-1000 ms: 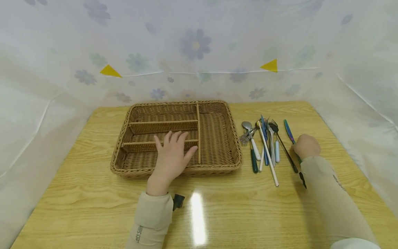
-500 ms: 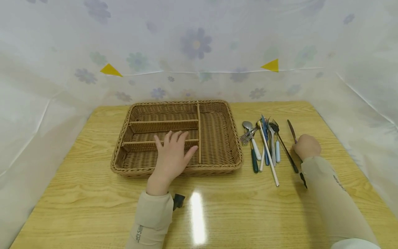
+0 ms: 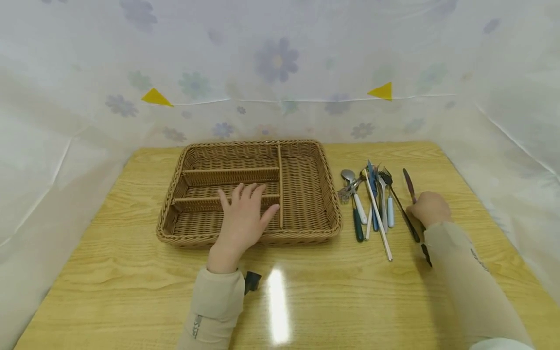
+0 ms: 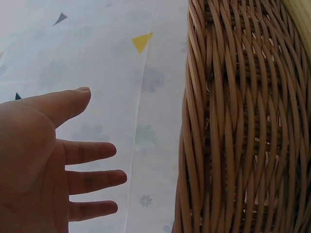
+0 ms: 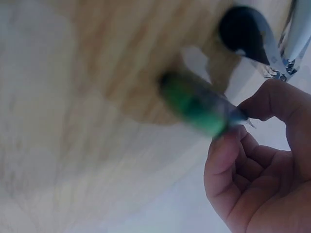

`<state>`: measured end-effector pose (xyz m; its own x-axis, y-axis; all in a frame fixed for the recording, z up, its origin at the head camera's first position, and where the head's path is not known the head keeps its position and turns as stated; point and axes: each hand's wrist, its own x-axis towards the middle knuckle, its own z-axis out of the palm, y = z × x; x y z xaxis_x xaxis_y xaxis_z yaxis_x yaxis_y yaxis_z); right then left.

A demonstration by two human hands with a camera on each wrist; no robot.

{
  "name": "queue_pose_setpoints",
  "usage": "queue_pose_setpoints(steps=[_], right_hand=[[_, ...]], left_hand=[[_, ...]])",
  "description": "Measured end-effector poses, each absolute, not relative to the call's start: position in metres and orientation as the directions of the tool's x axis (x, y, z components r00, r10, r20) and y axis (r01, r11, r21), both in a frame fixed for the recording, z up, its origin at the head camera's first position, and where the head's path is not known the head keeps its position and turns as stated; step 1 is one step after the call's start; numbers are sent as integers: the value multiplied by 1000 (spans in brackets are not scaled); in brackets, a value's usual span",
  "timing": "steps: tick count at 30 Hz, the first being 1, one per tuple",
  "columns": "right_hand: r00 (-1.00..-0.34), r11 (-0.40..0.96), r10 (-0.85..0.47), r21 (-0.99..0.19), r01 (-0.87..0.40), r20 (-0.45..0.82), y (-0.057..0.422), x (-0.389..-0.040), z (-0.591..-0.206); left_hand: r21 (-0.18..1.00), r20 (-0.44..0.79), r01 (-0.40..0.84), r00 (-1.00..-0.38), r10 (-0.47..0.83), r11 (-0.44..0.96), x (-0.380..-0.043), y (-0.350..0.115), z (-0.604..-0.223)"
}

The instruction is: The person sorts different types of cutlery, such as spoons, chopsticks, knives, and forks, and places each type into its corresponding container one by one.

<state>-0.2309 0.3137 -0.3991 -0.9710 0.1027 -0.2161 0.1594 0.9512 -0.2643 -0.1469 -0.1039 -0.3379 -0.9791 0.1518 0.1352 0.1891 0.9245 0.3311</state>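
Observation:
On the right side of the table, my right hand point(image 3: 430, 208) pinches an iridescent table knife point(image 3: 409, 184) between thumb and fingers. Its blade points away from me, looking dark purple now. In the right wrist view the knife's rounded handle end point(image 5: 199, 104) shines green and is blurred. Spread and relaxed, my left hand point(image 3: 242, 221) hovers over the front of a brown wicker basket point(image 3: 302, 237), holding nothing. The left wrist view shows its straight fingers beside the woven basket wall point(image 4: 238, 116).
Between basket and right hand lies a bunch of cutlery: a spoon point(image 3: 348, 175), a black fork point(image 3: 404, 218), a green handle point(image 3: 358, 226), pale chopsticks point(image 3: 381, 226) and blue handles. Dividers point(image 3: 280, 194) split the basket into compartments. A white flowered sheet point(image 3: 275, 87) hangs behind the table.
The knife in my right hand has turned a little, its visible end going from green and blue to dark purple. My left hand stays in place.

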Motion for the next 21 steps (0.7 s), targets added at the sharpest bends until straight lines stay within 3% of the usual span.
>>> queue_pose_setpoints(steps=[9, 21], right_hand=[[-977, 927, 72, -348, 139, -199, 311, -232, -392], [-975, 923, 55, -361, 133, -217, 300, -234, -375]], left_hand=[[332, 149, 192, -977, 150, 923, -146, -103, -338], [325, 151, 202, -975, 160, 924, -146, -104, -338]])
